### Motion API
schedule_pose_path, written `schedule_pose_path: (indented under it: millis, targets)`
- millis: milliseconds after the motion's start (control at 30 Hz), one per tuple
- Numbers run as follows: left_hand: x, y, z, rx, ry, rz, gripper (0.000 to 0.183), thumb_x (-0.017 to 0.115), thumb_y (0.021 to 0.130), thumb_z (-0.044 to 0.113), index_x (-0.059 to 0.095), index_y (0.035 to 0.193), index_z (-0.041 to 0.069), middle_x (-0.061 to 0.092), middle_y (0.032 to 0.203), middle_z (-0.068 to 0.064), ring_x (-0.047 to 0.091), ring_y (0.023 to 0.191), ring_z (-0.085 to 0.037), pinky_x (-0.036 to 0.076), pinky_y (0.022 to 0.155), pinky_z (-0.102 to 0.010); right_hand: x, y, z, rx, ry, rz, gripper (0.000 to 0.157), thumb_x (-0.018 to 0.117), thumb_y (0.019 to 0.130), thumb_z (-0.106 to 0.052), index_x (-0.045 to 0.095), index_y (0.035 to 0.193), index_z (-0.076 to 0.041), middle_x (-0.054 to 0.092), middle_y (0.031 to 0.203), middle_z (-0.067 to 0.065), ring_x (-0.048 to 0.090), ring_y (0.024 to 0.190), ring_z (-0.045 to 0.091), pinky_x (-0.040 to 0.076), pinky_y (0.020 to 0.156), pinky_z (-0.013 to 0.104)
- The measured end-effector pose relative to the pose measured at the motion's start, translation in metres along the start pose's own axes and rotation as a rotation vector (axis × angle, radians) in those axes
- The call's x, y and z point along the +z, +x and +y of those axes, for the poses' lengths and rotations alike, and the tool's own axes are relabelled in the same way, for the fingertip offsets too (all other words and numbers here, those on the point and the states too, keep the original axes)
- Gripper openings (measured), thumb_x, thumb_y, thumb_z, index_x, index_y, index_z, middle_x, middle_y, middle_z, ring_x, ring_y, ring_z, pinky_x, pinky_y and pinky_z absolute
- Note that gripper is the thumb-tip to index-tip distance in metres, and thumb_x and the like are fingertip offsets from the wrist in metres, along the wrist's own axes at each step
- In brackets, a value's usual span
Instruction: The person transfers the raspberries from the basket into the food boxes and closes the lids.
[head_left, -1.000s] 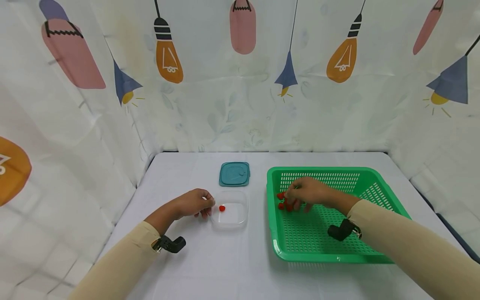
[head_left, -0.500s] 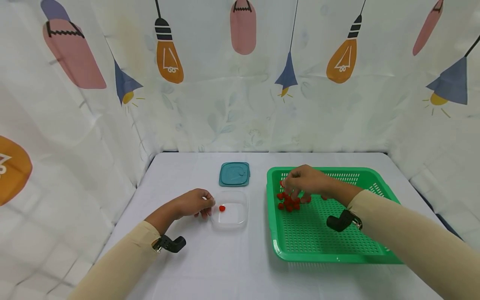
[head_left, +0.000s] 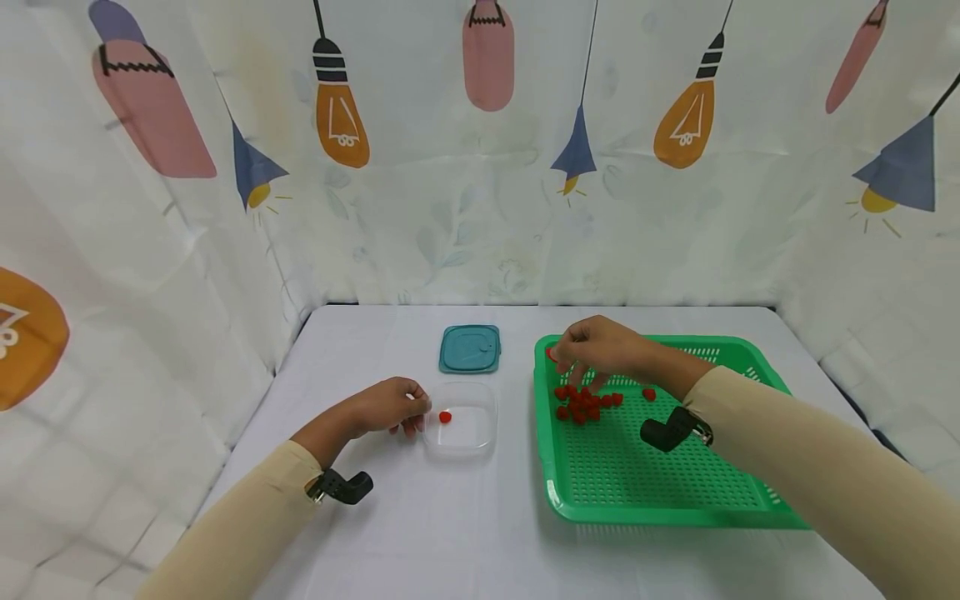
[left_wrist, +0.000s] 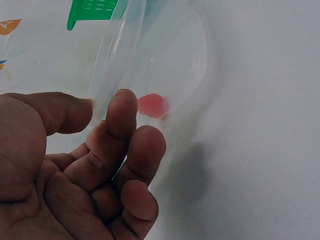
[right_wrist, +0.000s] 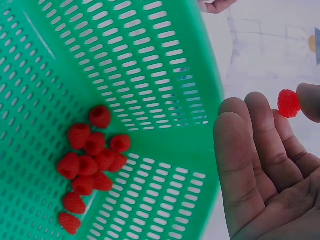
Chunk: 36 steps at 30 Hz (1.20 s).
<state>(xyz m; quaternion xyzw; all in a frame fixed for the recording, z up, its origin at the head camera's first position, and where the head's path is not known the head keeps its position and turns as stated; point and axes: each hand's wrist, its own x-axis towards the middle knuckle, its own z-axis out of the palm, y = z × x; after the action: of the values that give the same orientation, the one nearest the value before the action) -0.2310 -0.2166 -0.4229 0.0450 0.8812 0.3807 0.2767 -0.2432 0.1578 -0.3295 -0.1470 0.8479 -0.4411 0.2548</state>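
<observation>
The table (head_left: 420,533) is holding a box (head_left: 471,427), a lid (head_left: 469,349) lying just beyond it, a basket (head_left: 630,479) sitting to the person's right.

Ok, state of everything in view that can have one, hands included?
Clear container: uncovered, one raspberry inside
Teal lid: off, lying beyond the container
Green basket: upright, open-topped
Basket raspberries: mostly clustered
Right hand: pinching a raspberry, raised
Held raspberry: whole-looking, in the air
Left hand: curled at the container's edge, grip unclear
</observation>
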Motion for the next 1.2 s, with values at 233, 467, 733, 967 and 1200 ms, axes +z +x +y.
schedule_pose_path:
  millis: [233, 467, 733, 967, 1200]
  targets:
    - [-0.001, 0.001, 0.000, -0.001, -0.001, -0.006, 0.016, 0.060, 0.104, 0.022, 0.066, 0.109, 0.008, 0.069, 0.084, -0.008, 0.062, 0.078, -0.023, 0.049, 0.068, -0.033, 0.001, 0.004, -0.015, -0.013, 0.012, -0.004, 0.028, 0.062, 0.101, -0.029, 0.069, 0.106, -0.002, 0.070, 0.113, 0.013, 0.069, 0.097, 0.035, 0.058, 0.076, 0.051]
    - [-0.001, 0.002, -0.001, 0.000, 0.001, -0.003, 0.016, 0.060, 0.104, 0.022, 0.066, 0.108, 0.007, 0.070, 0.084, -0.008, 0.063, 0.078, -0.023, 0.049, 0.068, -0.033, 0.009, 0.009, -0.027, -0.028, -0.003, -0.021, 0.027, 0.064, 0.100, -0.030, 0.069, 0.107, -0.004, 0.072, 0.109, 0.011, 0.070, 0.095, 0.035, 0.058, 0.077, 0.047]
    - [-0.001, 0.001, 0.000, -0.008, 0.002, -0.001, 0.016, 0.061, 0.104, 0.022, 0.066, 0.109, 0.007, 0.070, 0.084, -0.008, 0.063, 0.078, -0.023, 0.049, 0.069, -0.034, 0.018, 0.021, -0.037, -0.035, -0.013, -0.025, 0.025, 0.064, 0.099, -0.029, 0.071, 0.105, -0.006, 0.073, 0.107, 0.008, 0.071, 0.089, 0.030, 0.059, 0.075, 0.045]
    - [0.000, -0.002, 0.001, 0.002, -0.001, -0.002, 0.017, 0.061, 0.104, 0.023, 0.065, 0.110, 0.007, 0.070, 0.085, -0.007, 0.063, 0.079, -0.023, 0.049, 0.069, -0.034, 0.029, 0.029, -0.047, -0.039, -0.022, -0.043, 0.025, 0.066, 0.099, -0.031, 0.072, 0.104, -0.006, 0.073, 0.109, 0.011, 0.072, 0.088, 0.027, 0.059, 0.072, 0.040]
    - [-0.001, -0.002, 0.002, -0.002, -0.005, -0.002, 0.019, 0.061, 0.104, 0.023, 0.065, 0.112, 0.006, 0.070, 0.086, -0.008, 0.063, 0.079, -0.023, 0.049, 0.070, -0.034, 0.041, 0.034, -0.056, -0.056, -0.021, -0.064, 0.026, 0.067, 0.098, -0.031, 0.071, 0.105, -0.007, 0.073, 0.106, 0.008, 0.071, 0.088, 0.026, 0.059, 0.072, 0.041]
